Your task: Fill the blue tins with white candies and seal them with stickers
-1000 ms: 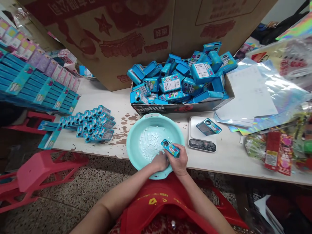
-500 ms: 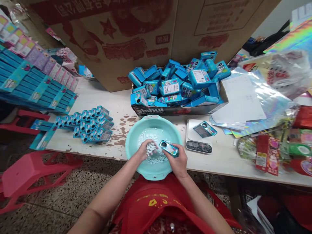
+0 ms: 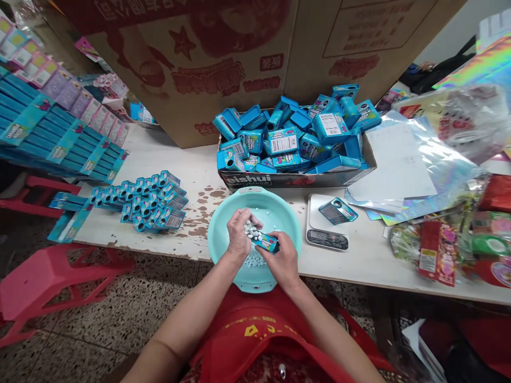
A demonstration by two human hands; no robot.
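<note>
Over a turquoise basin [image 3: 215,234], my left hand [image 3: 239,232] is cupped around a heap of small white candies [image 3: 253,230]. My right hand [image 3: 284,256] grips a small blue candy tin [image 3: 268,242], tilted so that its open end meets the candies at my left fingers. More loose candies [image 3: 255,260] lie on the basin floor beneath both hands. Right of the basin, another blue tin [image 3: 337,211] rests on its side on a white digital scale [image 3: 315,205].
A black carton [image 3: 295,180] heaped with blue tins stands behind the basin, before a big cardboard box [image 3: 239,32]. Grouped tins [image 3: 154,202] stand left on the table. Plastic sheets [image 3: 399,159] and bagged packets [image 3: 437,252] lie right. A pink stool [image 3: 43,287] is at lower left.
My left hand has risen and turned inward with its candies. My right hand has moved left and tipped the tin, bringing its open end against them.
</note>
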